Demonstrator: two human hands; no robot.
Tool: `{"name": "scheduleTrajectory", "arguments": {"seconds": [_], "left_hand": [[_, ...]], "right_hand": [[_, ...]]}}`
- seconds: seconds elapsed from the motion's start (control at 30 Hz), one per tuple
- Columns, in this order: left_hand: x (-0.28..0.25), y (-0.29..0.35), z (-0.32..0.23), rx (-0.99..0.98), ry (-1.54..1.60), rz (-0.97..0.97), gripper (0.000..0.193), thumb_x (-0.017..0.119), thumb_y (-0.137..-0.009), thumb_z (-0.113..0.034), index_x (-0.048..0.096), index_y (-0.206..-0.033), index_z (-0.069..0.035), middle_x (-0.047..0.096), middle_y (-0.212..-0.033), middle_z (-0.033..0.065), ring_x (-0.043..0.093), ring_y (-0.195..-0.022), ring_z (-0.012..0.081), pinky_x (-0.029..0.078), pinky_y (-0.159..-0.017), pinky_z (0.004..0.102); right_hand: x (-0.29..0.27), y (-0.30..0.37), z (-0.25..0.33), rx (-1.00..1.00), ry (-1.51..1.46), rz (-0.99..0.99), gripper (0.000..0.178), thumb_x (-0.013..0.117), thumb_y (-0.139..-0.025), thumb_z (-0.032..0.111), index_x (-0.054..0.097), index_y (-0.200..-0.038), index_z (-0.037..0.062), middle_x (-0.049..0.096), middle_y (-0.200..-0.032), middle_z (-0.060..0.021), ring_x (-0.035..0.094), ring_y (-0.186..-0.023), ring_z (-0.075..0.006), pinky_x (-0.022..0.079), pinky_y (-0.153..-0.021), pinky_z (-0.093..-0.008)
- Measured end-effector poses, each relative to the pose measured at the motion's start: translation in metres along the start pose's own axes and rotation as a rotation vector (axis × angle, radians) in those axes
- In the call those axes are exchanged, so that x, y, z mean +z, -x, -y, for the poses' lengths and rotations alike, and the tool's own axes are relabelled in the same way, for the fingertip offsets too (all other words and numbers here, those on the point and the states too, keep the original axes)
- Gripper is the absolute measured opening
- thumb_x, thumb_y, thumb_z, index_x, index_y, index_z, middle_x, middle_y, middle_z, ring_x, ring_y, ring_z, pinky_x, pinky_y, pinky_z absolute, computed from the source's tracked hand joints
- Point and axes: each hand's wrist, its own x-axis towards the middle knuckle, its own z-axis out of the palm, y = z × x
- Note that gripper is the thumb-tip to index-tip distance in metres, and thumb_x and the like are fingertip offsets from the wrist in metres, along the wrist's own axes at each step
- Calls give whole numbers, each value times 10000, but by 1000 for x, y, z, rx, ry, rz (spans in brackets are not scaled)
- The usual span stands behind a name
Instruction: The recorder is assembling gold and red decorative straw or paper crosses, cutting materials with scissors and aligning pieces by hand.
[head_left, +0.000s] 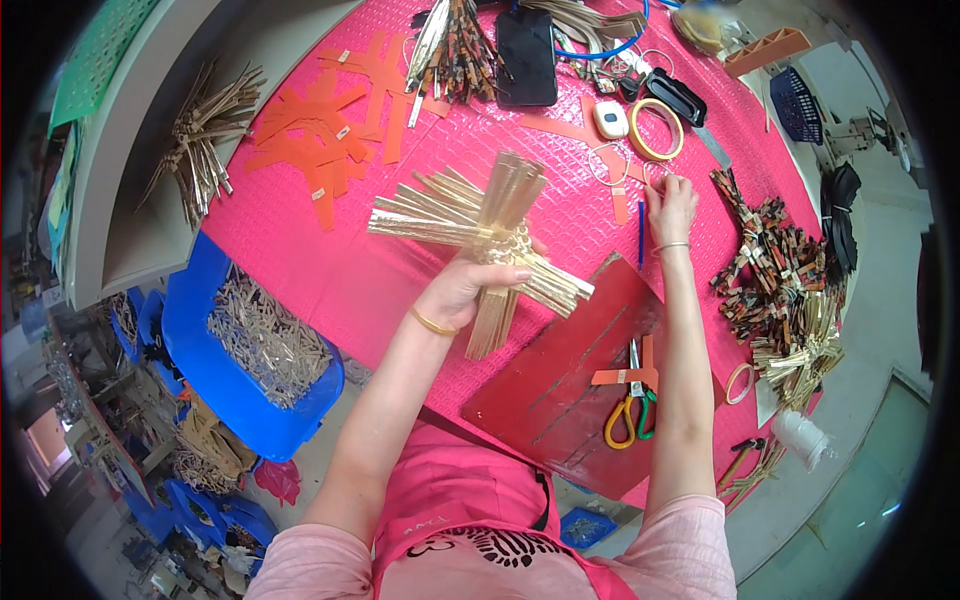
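My left hand (468, 287) is closed round a bundle of flat gold strips (505, 200), held above the pink table cover. The strips lie in crossed groups that fan out several ways, with small gold loops near the middle. Farther to the right, my right hand (672, 212) has its fingertips pinched together at a thin pale rubber band (655, 171), partly hidden by the fingers. A blue pen (641, 235) lies just left of the right hand. Another pale rubber band (607, 168) rests on orange pieces close by.
A dark red board (540, 385) carries yellow-and-green scissors (632, 405). Patterned strip bundles (755, 260) lie at right. Orange cut pieces (315, 130), a black phone (526, 58) and a tape roll (656, 130) lie beyond. A blue bin (225, 385) of gold pieces stands left.
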Motion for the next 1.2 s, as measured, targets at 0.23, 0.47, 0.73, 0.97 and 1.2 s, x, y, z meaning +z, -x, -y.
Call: {"name": "scheduleTrajectory", "arguments": {"seconds": [0.23,0.47,0.73,0.97,1.2], "left_hand": [[0,12,-14,-51,-75,49,493,626,-670,5,457,-1133,-17,538,-1022,54,526,-895,119,435,-791,257],[29,27,-26,-38,-66,182,516,616,-665,19,454,-1155,5,533,-1057,62,526,-918,131,428,-793,256],[8,33,-26,-311,-403,467,512,639,-682,-31,457,-1161,-26,550,-1023,75,508,-948,170,407,-827,301],[15,31,-41,-727,-1202,488,342,641,-651,-142,558,-946,10,591,-843,90,543,-824,156,430,-738,297],[-38,55,-76,-782,-699,255,435,606,-646,28,509,-1070,0,566,-958,84,541,-861,112,448,-729,244]], "right_hand": [[-76,30,70,503,-1930,215,114,431,-854,49,425,-965,74,489,-1135,-194,526,-512,-146,463,-543,-262],[-61,66,126,112,-1720,658,704,602,-726,475,411,-1203,-6,458,-1209,-120,502,-1017,-178,406,-860,-293],[-85,23,117,-82,-1461,1424,652,694,-674,283,414,-1185,-8,559,-1048,-71,536,-944,-155,424,-835,-269],[-112,-20,205,-856,-1129,1702,901,734,-540,481,395,-1166,-72,573,-1004,-170,571,-901,-245,441,-810,-306],[-197,75,212,-1434,-808,1052,178,603,-661,199,543,-624,35,498,-471,-100,569,-529,-249,462,-617,-370]]}}
